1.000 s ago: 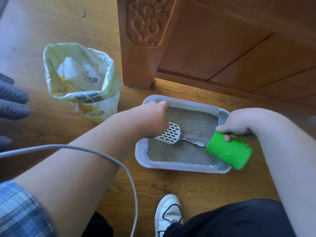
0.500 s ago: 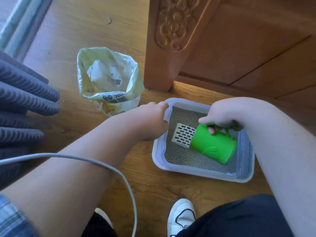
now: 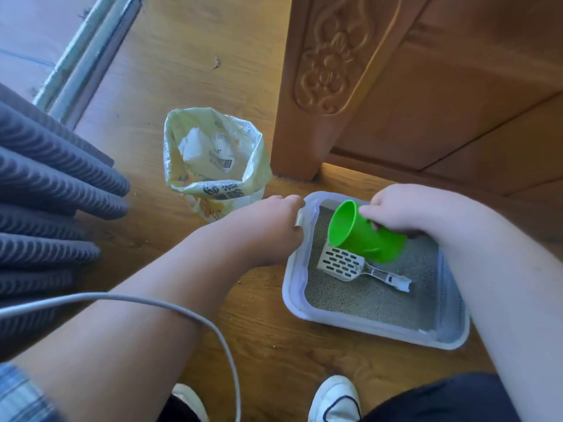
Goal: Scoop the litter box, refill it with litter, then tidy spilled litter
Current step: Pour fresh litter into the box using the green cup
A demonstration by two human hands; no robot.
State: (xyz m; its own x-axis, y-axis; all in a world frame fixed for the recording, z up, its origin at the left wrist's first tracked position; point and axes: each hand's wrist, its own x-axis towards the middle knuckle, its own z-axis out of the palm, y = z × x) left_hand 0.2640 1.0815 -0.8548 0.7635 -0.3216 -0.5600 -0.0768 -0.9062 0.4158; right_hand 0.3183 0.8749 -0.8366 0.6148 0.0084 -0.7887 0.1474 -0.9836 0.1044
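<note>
Tipped back up over litter box [image 3: 359, 326]; green cup [image 3: 368, 239] seemingly emptied, gripped by right hand [image 3: 405, 208]; left hand [image 3: 274, 226] clutching rim; likely another bagful next.

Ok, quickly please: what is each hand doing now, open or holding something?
Left hand: grips the litter box by its rim.
Right hand: holds the green cup, tipped sideways.

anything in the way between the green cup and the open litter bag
Yes: the left hand, gripping the litter box's left rim, lies between the cup in the right hand and the bag. The cup would likely have to pass over it.
</note>
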